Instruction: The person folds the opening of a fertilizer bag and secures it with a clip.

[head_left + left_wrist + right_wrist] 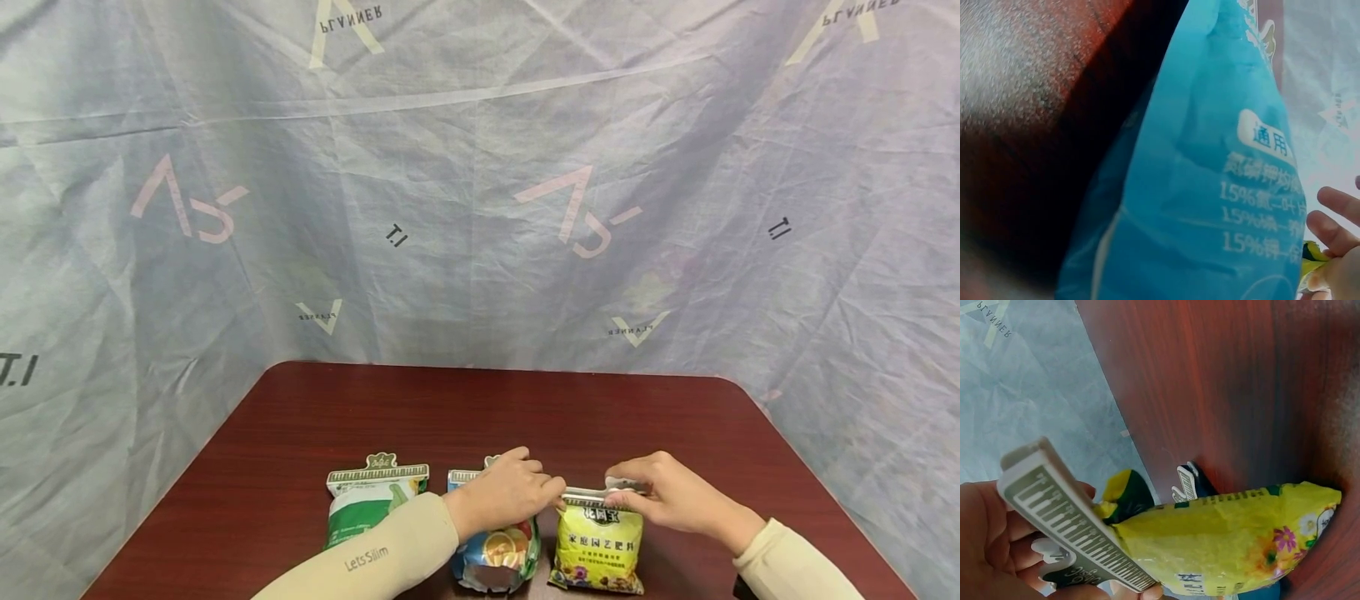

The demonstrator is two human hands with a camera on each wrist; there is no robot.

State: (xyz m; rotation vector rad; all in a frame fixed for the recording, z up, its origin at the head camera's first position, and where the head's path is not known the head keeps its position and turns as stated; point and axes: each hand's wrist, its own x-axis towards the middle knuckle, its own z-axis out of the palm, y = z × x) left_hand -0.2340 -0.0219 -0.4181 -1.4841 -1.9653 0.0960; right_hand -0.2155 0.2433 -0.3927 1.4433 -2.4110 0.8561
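A yellow plastic fertilizer bag [598, 546] printed with flowers stands near the table's front edge, right of centre. Across its folded top lies a long bag clip [1079, 525] with a striped face and a small handle tab. My right hand [671, 496] grips this clip by its handle from the right. From the left, my left hand [510, 492] reaches over a blue bag [1210, 187] and pinches the yellow bag's top left corner beside the clip; its fingertips are partly hidden. A green corner of the yellow bag sticks out past the clip in the right wrist view.
Left of the blue bag lies a green and white bag [365, 510] with a similar clip [378, 473] along its top. My left sleeve [375, 550] covers part of it. The dark red table [480, 408] ends at a hanging grey cloth [465, 208].
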